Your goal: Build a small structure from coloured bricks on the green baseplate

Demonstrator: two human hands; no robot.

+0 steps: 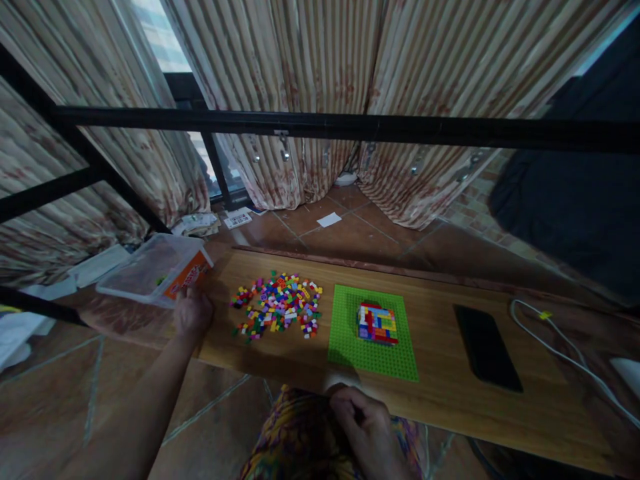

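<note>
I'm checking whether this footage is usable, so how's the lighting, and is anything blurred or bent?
Head view: dim and warm overall, daylight only at the window top left; the left hand and clear plastic tub are motion-blurred; the brick pile and green baseplate stay fairly sharp; wide-angle lens bends the black frame bar at the edges.

Bare forearms, patterned clothing at the lap

The person's left hand (pixel 193 312) and right hand (pixel 367 427) show no sleeves, rings or watch. Just below the desk (pixel 450 393) edge, over the lap, lies a garment (pixel 295 440) printed in yellow, purple and red.
</note>
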